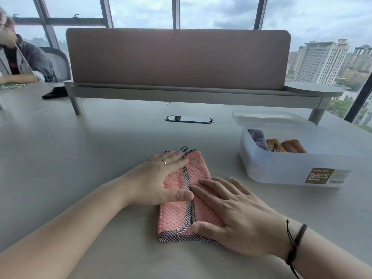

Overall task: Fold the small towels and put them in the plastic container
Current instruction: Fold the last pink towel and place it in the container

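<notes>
Grey desk (80,158), seemingly high-rise office

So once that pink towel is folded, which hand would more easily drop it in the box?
Probably the right hand. It lies flat on the pink towel on the side nearer the plastic container, which sits open to the right. The left hand would have to cross over.

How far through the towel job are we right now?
Done: three folded towels, purple, mustard and orange, stand in the plastic container. In hand: the pink towel lies folded on the table, with the left hand and right hand pressing it flat. Left: finish folding the pink towel and put it in the container. No other loose towels are in view.
</notes>
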### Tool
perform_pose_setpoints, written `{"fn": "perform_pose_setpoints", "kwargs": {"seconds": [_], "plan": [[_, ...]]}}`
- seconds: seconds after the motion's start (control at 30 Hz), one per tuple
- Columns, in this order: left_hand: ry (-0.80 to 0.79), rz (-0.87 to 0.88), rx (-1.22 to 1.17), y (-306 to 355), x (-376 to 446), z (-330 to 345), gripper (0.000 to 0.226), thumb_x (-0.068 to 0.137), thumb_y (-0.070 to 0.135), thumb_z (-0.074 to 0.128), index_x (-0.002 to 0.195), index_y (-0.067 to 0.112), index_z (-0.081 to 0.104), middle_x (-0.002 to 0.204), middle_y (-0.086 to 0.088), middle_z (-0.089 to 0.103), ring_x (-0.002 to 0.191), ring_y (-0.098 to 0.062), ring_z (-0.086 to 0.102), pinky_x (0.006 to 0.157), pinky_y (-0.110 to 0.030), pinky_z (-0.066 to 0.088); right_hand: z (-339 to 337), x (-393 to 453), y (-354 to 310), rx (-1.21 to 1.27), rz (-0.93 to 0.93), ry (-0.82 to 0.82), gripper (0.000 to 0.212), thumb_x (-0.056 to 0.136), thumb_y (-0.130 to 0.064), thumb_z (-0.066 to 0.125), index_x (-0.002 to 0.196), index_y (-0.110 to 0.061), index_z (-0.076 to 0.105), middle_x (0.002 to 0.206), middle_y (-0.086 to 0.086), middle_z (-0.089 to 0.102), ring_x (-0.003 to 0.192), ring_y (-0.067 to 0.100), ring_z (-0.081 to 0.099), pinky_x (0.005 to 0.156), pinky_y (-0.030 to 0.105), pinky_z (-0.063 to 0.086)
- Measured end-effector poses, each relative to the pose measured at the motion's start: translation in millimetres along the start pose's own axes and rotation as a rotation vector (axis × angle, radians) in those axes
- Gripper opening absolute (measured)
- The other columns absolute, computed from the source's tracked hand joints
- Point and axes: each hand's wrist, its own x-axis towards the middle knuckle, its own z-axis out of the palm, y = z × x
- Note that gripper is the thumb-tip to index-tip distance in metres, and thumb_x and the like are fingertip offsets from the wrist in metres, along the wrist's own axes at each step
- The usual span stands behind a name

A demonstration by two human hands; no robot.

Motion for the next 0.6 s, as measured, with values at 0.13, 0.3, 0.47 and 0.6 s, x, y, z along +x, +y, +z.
{"fn": "perform_pose_setpoints", "kwargs": {"seconds": [0.13, 0.3, 0.47, 0.6], "plan": [[-0.108, 0.067, 0.034, 5.2, -2.8, 2.8, 0.106, 0.068, 0.093, 0.034, 0.155, 0.046, -0.005, 0.161, 0.021, -0.02, 0.143, 0.005, -0.029, 0.124, -0.032, -0.01, -2.9, -8.2, -4.5, -0.016, 0.063, -0.029, 0.094, 0.075, -0.091, 0.007, 0.154, -0.041, -0.007, 0.162, -0.017, 0.003, 0.15, 0.008, -0.008, 0.123, 0.044, -0.006], [-0.086, 0.078, 0.041, 7.2, -0.8, 6.8, 0.102, 0.074, 0.088, 0.039, 0.154, 0.047, -0.009, 0.16, 0.02, -0.025, 0.144, 0.003, -0.029, 0.125, -0.032, -0.008, -2.0, -10.9, -4.6, -0.02, 0.124, -0.044, 0.097, 0.072, -0.093, 0.004, 0.152, -0.042, -0.013, 0.163, -0.014, -0.002, 0.15, 0.009, -0.011, 0.122, 0.046, -0.007], [-0.133, 0.105, 0.049, 11.1, -2.0, 5.3, 0.096, 0.077, 0.083, 0.042, 0.154, 0.049, -0.005, 0.16, 0.024, -0.017, 0.141, 0.009, -0.024, 0.122, -0.028, -0.011, -4.3, -8.2, 2.2, 0.004, 0.12, -0.076, 0.097, 0.07, -0.094, 0.005, 0.151, -0.045, -0.016, 0.164, -0.013, -0.006, 0.15, 0.01, -0.015, 0.123, 0.045, -0.007], [-0.163, 0.075, 0.108, 13.8, -1.1, 9.2, 0.099, 0.074, 0.087, 0.036, 0.153, 0.049, -0.011, 0.16, 0.022, -0.02, 0.142, 0.005, -0.027, 0.121, -0.029, -0.015, -8.8, -3.5, 14.4, 0.103, 0.029, -0.046, 0.083, 0.082, -0.083, 0.021, 0.154, -0.045, 0.004, 0.162, -0.016, 0.004, 0.149, 0.004, -0.008, 0.123, 0.033, -0.001]]}}
